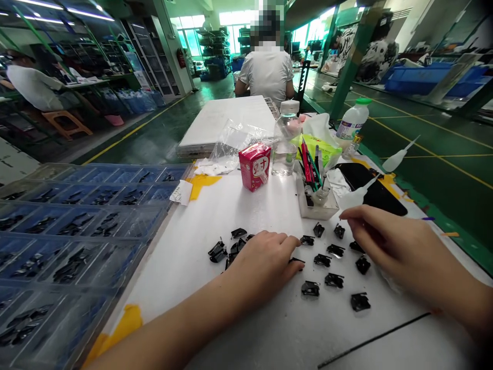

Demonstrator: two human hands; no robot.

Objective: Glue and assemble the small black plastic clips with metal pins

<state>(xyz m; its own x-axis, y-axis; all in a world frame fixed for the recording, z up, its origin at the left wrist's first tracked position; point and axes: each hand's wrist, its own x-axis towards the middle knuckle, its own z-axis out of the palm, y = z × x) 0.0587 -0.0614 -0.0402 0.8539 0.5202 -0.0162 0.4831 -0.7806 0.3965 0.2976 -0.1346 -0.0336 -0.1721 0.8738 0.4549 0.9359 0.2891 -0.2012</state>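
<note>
My left hand (271, 252) and right hand (393, 239) curl loosely — I can't tell if either grips — beside black parts (334, 280) on the white bench (208, 205); divided trays (134, 221) left, green floor (427, 136) right, a white-shirted person (266, 74) far.

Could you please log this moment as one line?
left hand: at a black part, grip unclear | right hand: near other black parts, grip unclear | red box: beyond left hand | trays: at left
</note>
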